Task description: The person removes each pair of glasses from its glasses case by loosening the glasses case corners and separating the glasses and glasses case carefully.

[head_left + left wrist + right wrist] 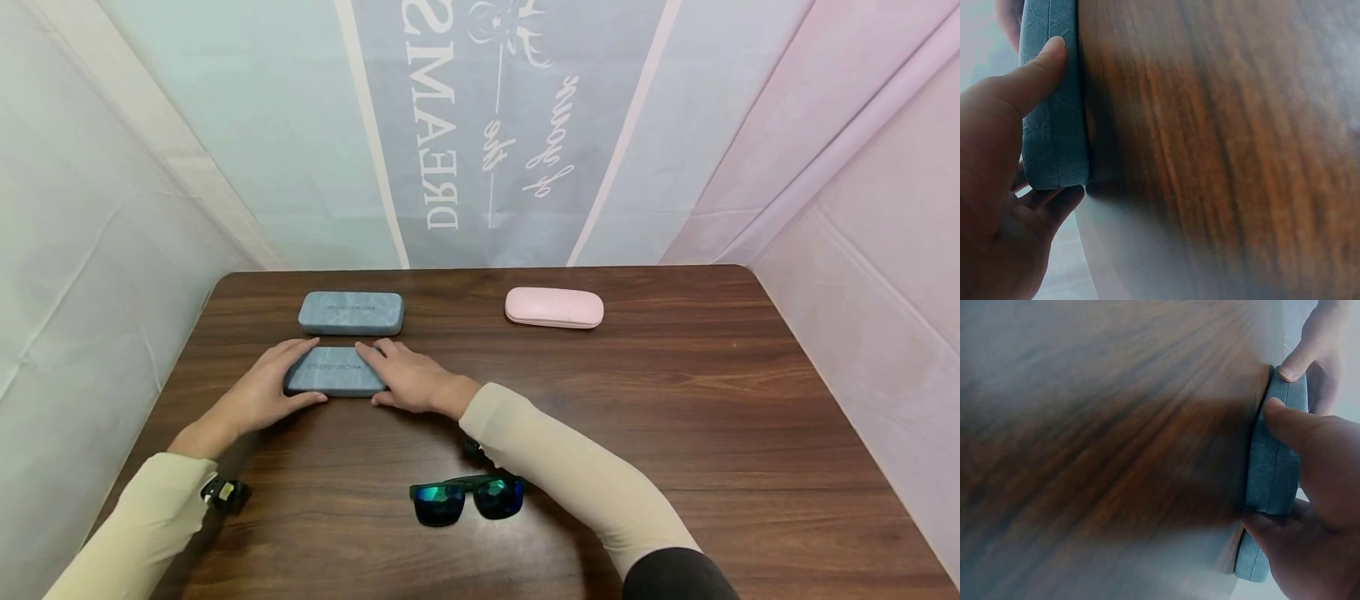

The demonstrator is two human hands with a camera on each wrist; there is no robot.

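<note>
Both hands hold a blue glasses case (335, 375) on the wooden table, its printed lid facing up. My left hand (261, 390) grips its left end, thumb along the near side and fingers around the far side. At the right end, my right hand (412, 379) holds it the same way. In the left wrist view the left thumb presses the seamed side of the case (1055, 144). The right wrist view shows both thumbs on that side of the case (1270, 465). A second blue glasses case (351, 313) lies just behind it.
A pink glasses case (553, 307) lies toward the back of the table (675, 400). Sunglasses with mirrored lenses (439, 505) lie near the front, beside the right forearm. A printed cloth (495, 242) hangs behind the table's back edge, with pale cloth on both sides.
</note>
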